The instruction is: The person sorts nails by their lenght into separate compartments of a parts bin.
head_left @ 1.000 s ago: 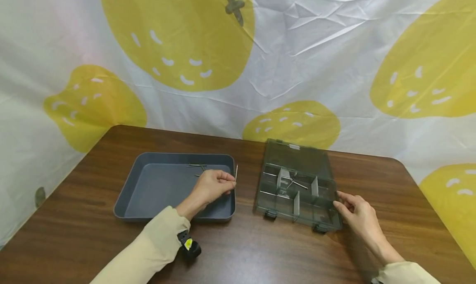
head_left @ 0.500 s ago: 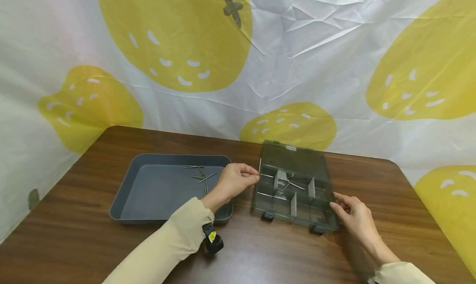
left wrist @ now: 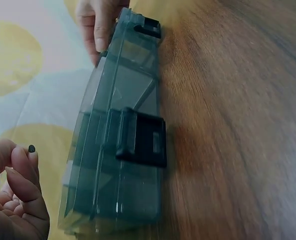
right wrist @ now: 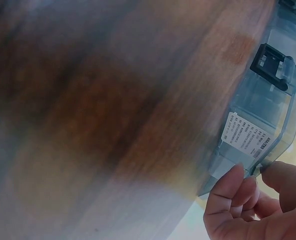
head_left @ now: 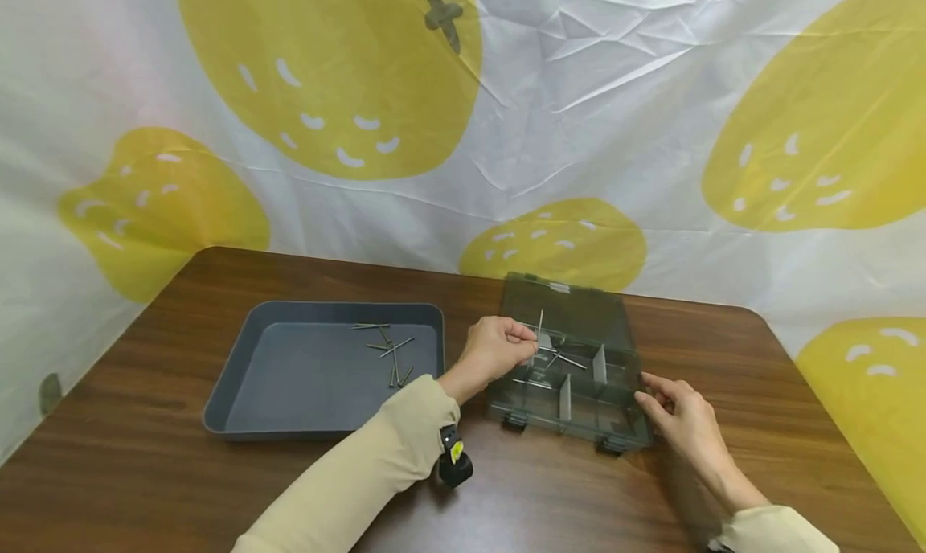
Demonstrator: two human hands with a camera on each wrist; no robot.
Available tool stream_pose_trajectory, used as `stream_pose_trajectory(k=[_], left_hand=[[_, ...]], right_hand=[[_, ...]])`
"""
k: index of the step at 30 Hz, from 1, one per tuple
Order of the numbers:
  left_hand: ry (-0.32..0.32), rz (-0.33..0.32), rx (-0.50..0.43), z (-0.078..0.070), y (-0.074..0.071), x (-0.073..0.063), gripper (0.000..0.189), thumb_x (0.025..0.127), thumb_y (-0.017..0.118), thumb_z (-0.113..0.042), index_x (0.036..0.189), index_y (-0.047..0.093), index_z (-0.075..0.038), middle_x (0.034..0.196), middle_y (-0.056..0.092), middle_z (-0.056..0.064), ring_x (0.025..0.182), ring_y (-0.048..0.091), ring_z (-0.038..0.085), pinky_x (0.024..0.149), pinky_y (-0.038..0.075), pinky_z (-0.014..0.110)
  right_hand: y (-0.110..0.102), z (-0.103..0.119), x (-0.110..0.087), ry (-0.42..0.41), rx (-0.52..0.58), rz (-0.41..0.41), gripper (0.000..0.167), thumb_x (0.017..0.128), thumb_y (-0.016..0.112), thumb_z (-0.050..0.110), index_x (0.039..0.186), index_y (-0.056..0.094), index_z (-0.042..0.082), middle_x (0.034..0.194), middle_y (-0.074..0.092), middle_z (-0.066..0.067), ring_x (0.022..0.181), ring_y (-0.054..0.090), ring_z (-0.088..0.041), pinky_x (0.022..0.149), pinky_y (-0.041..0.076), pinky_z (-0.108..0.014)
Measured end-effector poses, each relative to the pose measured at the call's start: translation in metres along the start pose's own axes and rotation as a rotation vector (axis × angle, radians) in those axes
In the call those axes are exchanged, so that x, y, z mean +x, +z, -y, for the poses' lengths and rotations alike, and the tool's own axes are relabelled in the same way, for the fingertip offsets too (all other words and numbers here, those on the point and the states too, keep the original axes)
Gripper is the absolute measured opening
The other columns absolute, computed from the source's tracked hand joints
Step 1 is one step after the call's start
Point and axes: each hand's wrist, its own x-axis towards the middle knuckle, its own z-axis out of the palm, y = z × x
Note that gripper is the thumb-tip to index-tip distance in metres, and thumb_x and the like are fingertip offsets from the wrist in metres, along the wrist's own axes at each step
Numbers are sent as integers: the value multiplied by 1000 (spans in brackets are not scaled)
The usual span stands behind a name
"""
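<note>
While dividers [head_left: 566,398] partition the case [head_left: 567,308], cloth [head_left: 615,119] hangs behind

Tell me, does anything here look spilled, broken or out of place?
Nothing looks spilled or broken. The thin metal pieces lie crossed at random, bunched toward one side of the gray tray, but inside it. The backdrop cloth is creased near the top.

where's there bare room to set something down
Bare: the table in front of the box, between the black wrist device and right sleeve; also the left half of the tray. Crowded: the tray's right side, with thin metal rods, and above the box, where the left grip holds another rod.
</note>
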Motion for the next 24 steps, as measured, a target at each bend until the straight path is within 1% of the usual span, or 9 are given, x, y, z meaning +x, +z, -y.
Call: stream_pose_trajectory(k=[4, 8, 12, 19, 24], left_hand=[[16, 5, 13, 0, 7, 2, 6, 76, 70, -8, 81, 74, -8, 73, 73, 4, 55, 63, 4, 52, 42, 15], [13, 16, 46, 0, 11, 3, 6, 77, 70, -10, 81, 74, -10, 72, 72, 1, 56, 62, 2, 54, 42, 15], [-1, 23, 105, 1, 13, 4, 6, 78, 70, -14, 82, 75, -13, 71, 72, -3, 56, 61, -1, 54, 42, 15], [14, 9, 229, 2, 17, 2, 5, 78, 72, -19, 81, 75, -18, 70, 71, -8, 57, 58, -4, 60, 43, 16], [16, 3, 245, 2, 20, 1, 3, 78, 74, -21, 80, 75, -19, 70, 71, -9, 57, 58, -4, 63, 44, 16]], right_hand=[[1, 2, 0, 11, 4, 6, 29, 83, 68, 3, 108, 64, -11, 71, 50, -3, 62, 39, 0, 53, 36, -21], [2, 3, 1, 7, 1, 2, 29, 83, 68, 4, 108, 64, -11, 71, 50, -3, 62, 39, 0, 53, 36, -21], [1, 3, 3, 0, -5, -1, 28, 84, 68, 4, 108, 64, -10, 72, 51, -3, 62, 40, 0, 53, 36, -22], [-1, 3, 2, -9, -10, 0, 29, 83, 68, 4, 108, 64, -11, 72, 50, -3, 63, 39, 0, 54, 36, -22], [-1, 1, 1, -8, -10, 0, 29, 84, 67, 4, 108, 64, -11, 73, 51, -3, 63, 39, 1, 53, 36, -22]])
